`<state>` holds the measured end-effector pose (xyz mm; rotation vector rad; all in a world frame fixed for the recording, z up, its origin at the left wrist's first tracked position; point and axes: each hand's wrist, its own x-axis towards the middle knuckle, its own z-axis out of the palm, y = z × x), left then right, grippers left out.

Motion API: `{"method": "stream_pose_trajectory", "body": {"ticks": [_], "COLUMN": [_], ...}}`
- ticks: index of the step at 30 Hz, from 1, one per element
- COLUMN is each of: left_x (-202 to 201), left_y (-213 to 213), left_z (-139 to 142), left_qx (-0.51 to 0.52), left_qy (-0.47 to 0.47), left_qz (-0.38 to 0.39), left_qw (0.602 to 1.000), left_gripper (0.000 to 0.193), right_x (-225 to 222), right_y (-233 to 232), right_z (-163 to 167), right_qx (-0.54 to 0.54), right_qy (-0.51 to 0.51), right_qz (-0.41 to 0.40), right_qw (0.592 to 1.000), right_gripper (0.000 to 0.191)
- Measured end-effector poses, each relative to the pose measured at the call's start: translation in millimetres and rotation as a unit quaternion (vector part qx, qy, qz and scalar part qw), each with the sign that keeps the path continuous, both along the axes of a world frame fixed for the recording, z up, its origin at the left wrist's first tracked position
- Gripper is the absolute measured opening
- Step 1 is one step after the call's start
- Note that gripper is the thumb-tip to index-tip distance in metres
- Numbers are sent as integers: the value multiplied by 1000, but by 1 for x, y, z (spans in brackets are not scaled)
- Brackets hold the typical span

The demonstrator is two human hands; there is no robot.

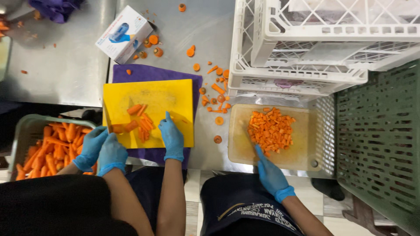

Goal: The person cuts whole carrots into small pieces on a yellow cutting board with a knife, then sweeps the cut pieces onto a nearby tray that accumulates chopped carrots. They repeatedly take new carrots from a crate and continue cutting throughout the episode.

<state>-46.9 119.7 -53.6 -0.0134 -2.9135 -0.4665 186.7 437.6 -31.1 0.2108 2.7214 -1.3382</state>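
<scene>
Our left hand, in a blue glove, closes on a carrot piece at the near edge of the yellow cutting board, while our right hand lies fingers-down on the board just beside the cut carrot sticks. Another blue-gloved hand reaches in from the crate of whole carrots. On the steel desk, a co-worker's hand touches a pale board of diced carrot.

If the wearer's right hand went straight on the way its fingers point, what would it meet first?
The right hand points up the yellow cutting board. Its path looks free of the carrot sticks, so it would probably cross bare board toward the far edge.
</scene>
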Motion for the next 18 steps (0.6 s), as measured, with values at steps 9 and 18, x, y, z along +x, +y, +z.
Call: {"method": "stream_pose_trajectory", "body": {"ticks": [9, 18], "left_x": [-20, -9], "left_y": [-34, -21], "left_z": [-6, -5], "left_qx": [256, 37], "left_qy": [69, 17], "left_qz": [85, 35], "left_qw": [960, 999], "left_gripper": [54, 28], "right_x": [8, 4], "right_y": [2, -7], "right_z": [-7, 2], "right_qx": [-18, -28], "right_qy": [-107, -77], "right_qz": [-42, -10], "right_qw": [993, 997], "right_gripper": [66, 65]}}
